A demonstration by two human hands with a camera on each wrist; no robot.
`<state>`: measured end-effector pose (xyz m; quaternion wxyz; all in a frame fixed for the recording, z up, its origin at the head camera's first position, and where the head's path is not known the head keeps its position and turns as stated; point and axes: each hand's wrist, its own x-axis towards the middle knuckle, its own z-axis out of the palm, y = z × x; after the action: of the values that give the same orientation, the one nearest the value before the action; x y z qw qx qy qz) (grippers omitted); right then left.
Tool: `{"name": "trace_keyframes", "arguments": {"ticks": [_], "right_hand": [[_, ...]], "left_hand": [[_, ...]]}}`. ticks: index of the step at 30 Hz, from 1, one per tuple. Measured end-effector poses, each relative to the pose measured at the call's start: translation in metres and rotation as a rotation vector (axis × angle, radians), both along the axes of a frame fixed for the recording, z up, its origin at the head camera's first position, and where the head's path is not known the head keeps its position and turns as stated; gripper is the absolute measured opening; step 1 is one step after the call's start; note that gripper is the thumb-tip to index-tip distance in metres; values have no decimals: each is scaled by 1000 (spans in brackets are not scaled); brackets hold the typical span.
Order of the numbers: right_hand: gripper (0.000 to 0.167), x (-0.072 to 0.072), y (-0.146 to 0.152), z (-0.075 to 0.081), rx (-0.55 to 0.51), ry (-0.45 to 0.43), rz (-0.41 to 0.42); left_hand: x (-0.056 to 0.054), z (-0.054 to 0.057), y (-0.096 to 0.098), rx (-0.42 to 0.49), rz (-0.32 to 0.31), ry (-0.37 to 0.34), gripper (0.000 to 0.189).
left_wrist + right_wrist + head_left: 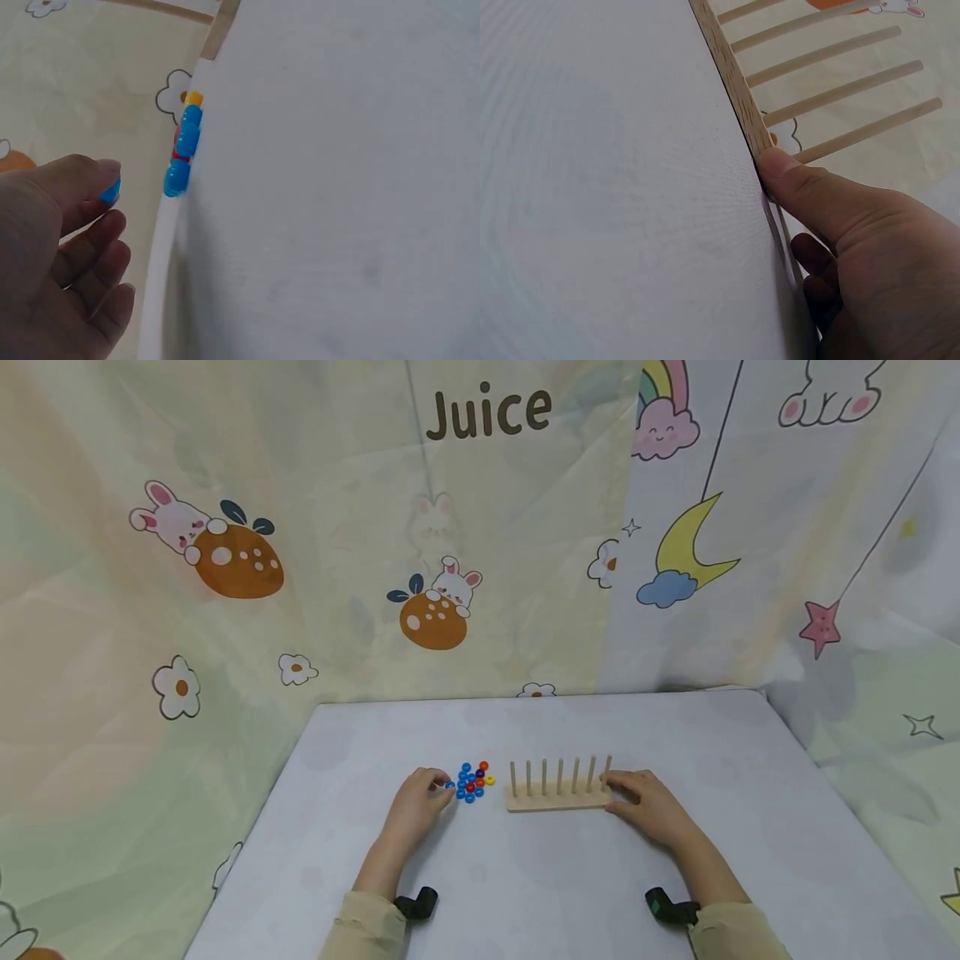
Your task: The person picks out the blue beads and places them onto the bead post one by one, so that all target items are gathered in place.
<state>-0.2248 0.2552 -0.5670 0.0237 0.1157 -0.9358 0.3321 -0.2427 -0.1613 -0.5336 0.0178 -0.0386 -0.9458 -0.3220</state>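
Only the head view shows both left hand (415, 806), pinching a blue bead (111, 193), and right hand (651, 807), gripping a rack (557, 802).

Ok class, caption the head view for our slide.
Left fingers pinch a blue bead beside other beads; right fingers hold one end of the rack.

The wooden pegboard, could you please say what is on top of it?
Seven bare pegs stand upright on the pegboard; whatever the right hand covers at the right end is hidden.
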Motion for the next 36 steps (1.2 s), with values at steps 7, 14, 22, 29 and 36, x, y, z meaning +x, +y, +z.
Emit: {"name": "trace_keyframes", "arguments": {"ticks": [7, 14, 22, 29, 36], "right_hand": [[52, 0, 1, 0, -5, -4, 1], [53, 0, 1, 0, -2, -18, 4], [54, 0, 1, 0, -6, -19, -1], [55, 0, 1, -1, -4, -17, -1], [54, 0, 0, -1, -6, -16, 0]], "left_hand": [[-8, 33, 8, 64, -93, 55, 21], [-13, 55, 24, 147, -174, 54, 23], [-12, 69, 46, 204, -262, 65, 24], [-13, 68, 61, 201, -334, 67, 29], [-13, 61, 69, 196, -374, 56, 28]]}}
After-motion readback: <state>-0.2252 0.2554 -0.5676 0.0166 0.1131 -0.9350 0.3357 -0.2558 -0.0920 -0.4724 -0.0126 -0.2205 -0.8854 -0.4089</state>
